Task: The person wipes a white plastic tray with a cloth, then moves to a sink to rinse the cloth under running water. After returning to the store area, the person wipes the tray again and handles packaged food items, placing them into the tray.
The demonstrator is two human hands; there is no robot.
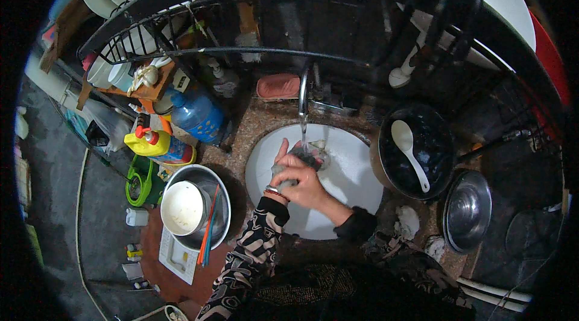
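Over the white sink basin [350,205], my right hand [304,185] is clasped across my left hand [280,158] near its wrist. Wet greyish matter shows between and beside the fingers; whether it is lather or a cloth cannot be told. My left hand is partly covered, with one finger pointing up. Beaded and pale bracelets [276,192] circle the left wrist. Water runs from the chrome faucet [303,90] just beyond the hands. Under the stream lies a dark wet bundle [310,156] with pinkish and pale bits, too unclear to name.
On the right, a black wok [434,149] holds a white spoon [409,149] beside metal bowls [468,212]. At left stand a steel basin [225,212] with a white bowl [183,208] and chopsticks [210,226], a yellow jug [158,144] and a blue bottle [196,115]. A black dish rack [271,52] hangs above.
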